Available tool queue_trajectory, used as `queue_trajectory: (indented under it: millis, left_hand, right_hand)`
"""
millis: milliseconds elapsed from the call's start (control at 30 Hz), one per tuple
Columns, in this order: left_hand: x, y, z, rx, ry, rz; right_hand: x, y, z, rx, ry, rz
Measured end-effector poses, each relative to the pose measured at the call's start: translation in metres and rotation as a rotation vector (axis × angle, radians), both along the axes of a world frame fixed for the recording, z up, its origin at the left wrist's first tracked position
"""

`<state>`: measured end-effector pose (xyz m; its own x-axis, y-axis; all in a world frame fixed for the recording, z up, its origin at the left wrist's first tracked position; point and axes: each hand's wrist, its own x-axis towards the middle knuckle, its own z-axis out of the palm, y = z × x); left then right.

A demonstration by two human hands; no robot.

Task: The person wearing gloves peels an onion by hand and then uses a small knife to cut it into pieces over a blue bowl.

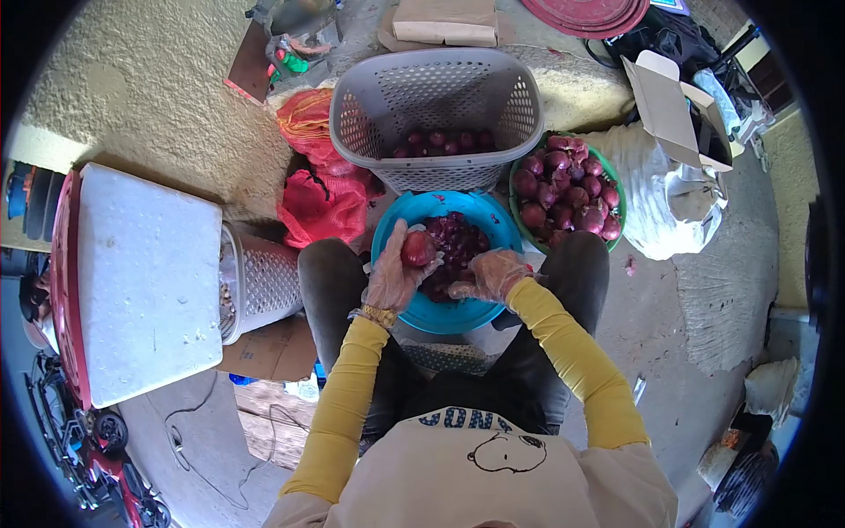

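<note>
My left hand [393, 271], in a clear plastic glove, is closed round a red onion [418, 249] above the left side of a blue basin [387, 231]. Dark red onion skins or pieces [456, 242] fill much of the basin. My right hand [495, 275], also gloved, is closed over the basin's right side; its fingertips point toward the onion, and whatever they grip is hidden. Just right of the basin stands a green basket [623, 198] heaped with red onions [574, 195]. Behind the basin, a grey perforated crate [434, 75] has several onions [444, 143] at its bottom.
Red mesh sacks [324, 207] lie left of the crate. A white foam board [150, 282] covers part of a pale perforated basket [264, 275] on the left. At the right are a white sack [656, 189] and an open cardboard box [664, 110]. A cable [180, 440] trails across the floor.
</note>
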<state>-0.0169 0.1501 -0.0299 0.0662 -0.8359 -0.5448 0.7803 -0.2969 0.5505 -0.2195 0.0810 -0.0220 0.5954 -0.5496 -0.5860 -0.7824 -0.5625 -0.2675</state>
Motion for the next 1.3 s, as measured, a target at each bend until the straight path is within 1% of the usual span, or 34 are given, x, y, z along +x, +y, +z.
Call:
queue_trajectory:
  millis: [67,100,133,167,200,267,367,400,433,467,500,567,600,633,667,700,767,900,967,1100,1167,1233,1300]
  left_hand:
    - [0.0,0.0,0.0,-0.049,0.016,-0.002]
    - [-0.001,0.0,0.002,-0.075,0.022,-0.02]
    - [-0.001,0.001,0.005,-0.102,0.027,-0.039]
    - [-0.001,0.001,0.002,-0.101,0.027,-0.038]
    - [-0.001,0.001,-0.002,-0.092,0.01,-0.019]
    - [0.002,0.001,-0.011,-0.084,-0.008,0.001]
    - [0.007,-0.001,-0.017,-0.04,-0.002,-0.01]
    - [0.005,-0.002,-0.016,-0.014,0.005,0.051]
    - [0.004,-0.003,-0.015,0.011,0.013,0.111]
    - [0.004,-0.003,-0.013,0.011,0.013,0.113]
    - [0.004,-0.003,-0.012,0.009,-0.023,0.08]
    - [0.004,-0.001,-0.005,0.009,-0.061,0.047]
    - [0.004,0.0,0.0,0.022,-0.053,-0.01]
    - [0.002,-0.001,0.004,0.034,-0.044,-0.069]
    - [0.0,-0.001,0.005,0.034,-0.043,-0.07]
    - [-0.002,0.0,0.005,0.03,-0.042,-0.096]
    - [-0.005,0.0,0.005,0.029,-0.041,-0.123]
    - [-0.005,-0.002,-0.004,0.064,-0.067,-0.186]
    - [-0.005,-0.002,-0.01,0.081,-0.079,-0.199]
    - [-0.007,-0.001,-0.007,0.079,-0.107,-0.249]
    - [-0.006,-0.001,-0.006,0.096,-0.138,-0.256]
    - [-0.002,-0.001,-0.011,0.077,-0.14,-0.314]
    - [-0.003,-0.001,-0.015,0.065,-0.113,-0.302]
  right_hand:
    - [0.001,0.001,-0.012,-0.026,-0.003,-0.085]
    - [0.0,0.0,-0.024,-0.024,-0.003,-0.084]
    - [-0.004,-0.001,-0.037,-0.03,-0.077,-0.097]
    - [-0.003,-0.001,-0.036,-0.035,-0.149,-0.111]
    - [-0.003,-0.002,-0.034,-0.033,-0.149,-0.112]
    - [-0.003,-0.006,-0.021,-0.004,-0.033,-0.053]
    - [-0.002,-0.008,0.003,0.042,-0.052,-0.086]
    - [-0.003,-0.01,0.004,0.043,-0.054,-0.083]
    - [-0.005,-0.012,0.003,0.023,-0.143,-0.131]
    - [-0.006,-0.014,0.006,0.001,-0.232,-0.178]
    - [-0.008,-0.015,0.008,0.001,-0.231,-0.177]
    - [-0.01,-0.016,0.015,-0.008,-0.534,-0.317]
    - [-0.009,-0.015,0.018,-0.009,-0.534,-0.319]
    - [-0.008,-0.014,0.021,-0.016,-0.588,-0.284]
    - [-0.008,-0.014,0.022,-0.021,-0.642,-0.248]
    - [-0.008,-0.014,0.017,-0.02,-0.642,-0.248]
    - [-0.006,-0.016,0.005,-0.053,-0.565,-0.113]
    - [-0.003,-0.015,0.009,-0.067,-0.529,-0.105]
    - [-0.001,-0.013,0.015,-0.099,-0.46,-0.087]
    - [0.0,-0.012,0.009,-0.105,-0.471,-0.081]
    - [-0.001,-0.01,0.004,-0.172,-0.624,-0.091]
    - [-0.001,-0.01,0.002,-0.176,-0.62,-0.091]
    - [0.0,-0.01,0.006,-0.181,-0.617,-0.092]
